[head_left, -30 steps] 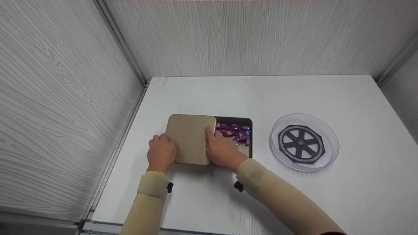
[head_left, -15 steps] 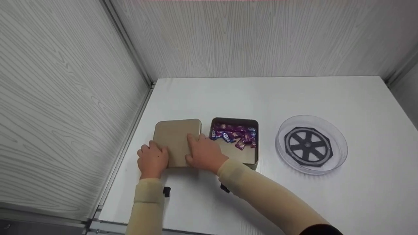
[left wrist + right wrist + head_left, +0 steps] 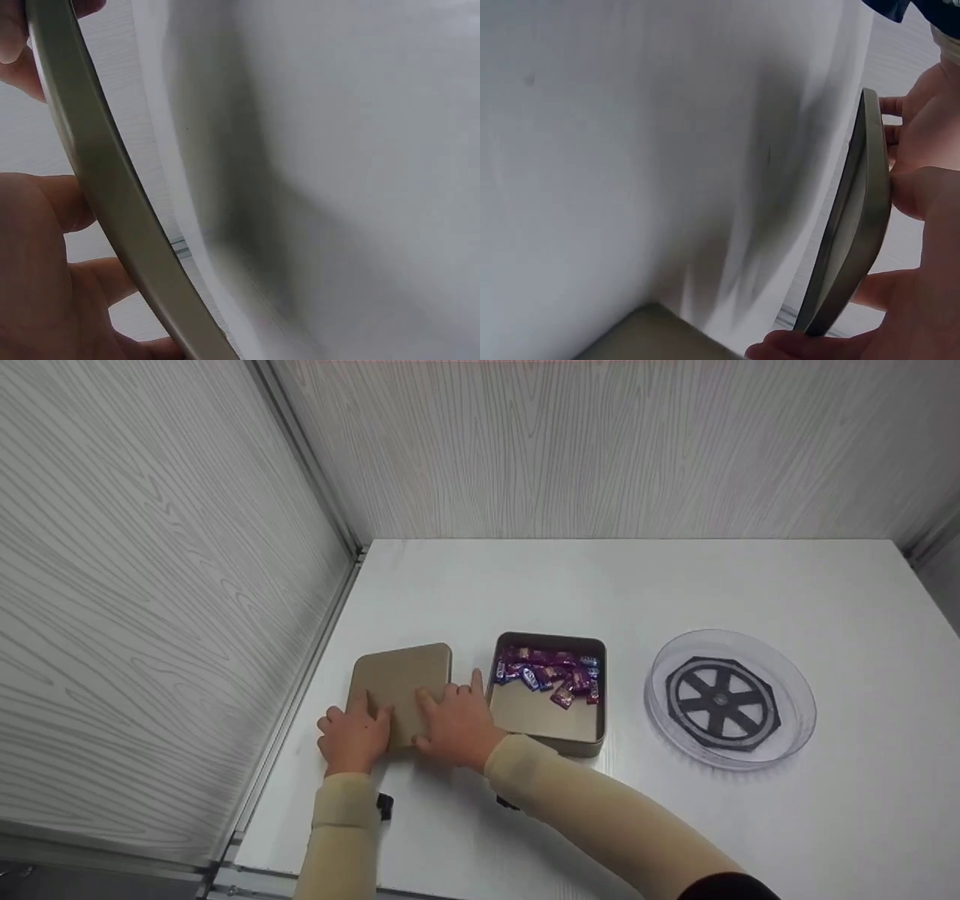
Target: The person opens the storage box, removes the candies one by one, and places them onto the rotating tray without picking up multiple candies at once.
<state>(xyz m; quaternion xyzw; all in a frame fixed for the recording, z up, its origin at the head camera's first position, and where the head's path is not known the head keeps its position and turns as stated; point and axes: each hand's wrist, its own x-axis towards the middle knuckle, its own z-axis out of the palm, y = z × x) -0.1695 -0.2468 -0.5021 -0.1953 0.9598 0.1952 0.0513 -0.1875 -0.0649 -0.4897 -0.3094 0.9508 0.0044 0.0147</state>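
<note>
Having slid clear of the open tin (image 3: 550,694) and its wrapped sweets (image 3: 551,671), now lying just left of it on the table (image 3: 600,585): the lid (image 3: 400,690), pinched at its near edge by left hand (image 3: 352,739) and right hand (image 3: 454,727), fingers curled over it.

Beige long sleeves, small black clip at each wrist, bare hands

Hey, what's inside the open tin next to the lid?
The tin holds wrapped candies, purple and blue, heaped along its far side; the near part of its floor is bare. What lies beneath the heap is covered.
</note>
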